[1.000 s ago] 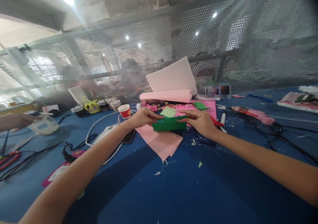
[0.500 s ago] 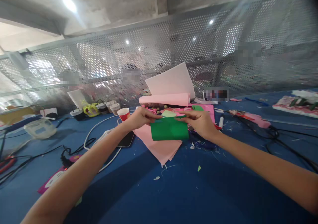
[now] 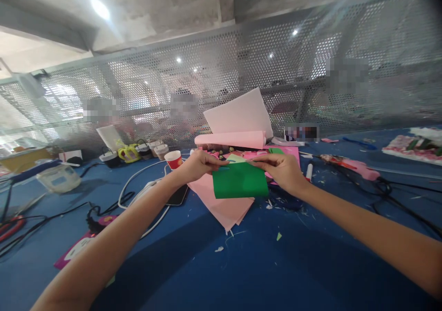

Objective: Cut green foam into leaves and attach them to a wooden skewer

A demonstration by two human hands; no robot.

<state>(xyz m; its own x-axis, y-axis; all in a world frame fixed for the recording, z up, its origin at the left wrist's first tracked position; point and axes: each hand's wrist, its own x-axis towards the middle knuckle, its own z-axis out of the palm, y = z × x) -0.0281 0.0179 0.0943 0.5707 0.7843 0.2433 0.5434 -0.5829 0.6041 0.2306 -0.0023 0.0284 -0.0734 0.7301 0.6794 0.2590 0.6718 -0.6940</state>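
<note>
A green sheet (image 3: 241,181), which looks like paper or thin foam, hangs between my two hands over the blue table. My left hand (image 3: 200,164) pinches its upper left corner between thumb and fingers. At the upper right corner, my right hand (image 3: 283,169) grips it the same way. The sheet's lower edge curls slightly. Under and behind it lie pink sheets (image 3: 226,209), with a pale green piece (image 3: 235,158) just past its top edge. Behind my hands rests a pink roll (image 3: 231,139) with a white sheet (image 3: 241,113) standing up at its back.
A red paper cup (image 3: 173,159) and a dark phone (image 3: 178,195) are beside my left forearm. A pink glue gun (image 3: 355,166) with black cables lies right. Left are a clear plastic tub (image 3: 58,178) and a purple power strip (image 3: 81,246). A perforated metal screen (image 3: 155,90) rises behind.
The green sheet shows slightly wider and a little lower between my hands, my right hand having shifted slightly right. Both hands keep their pinch. The whole view has shifted a little.
</note>
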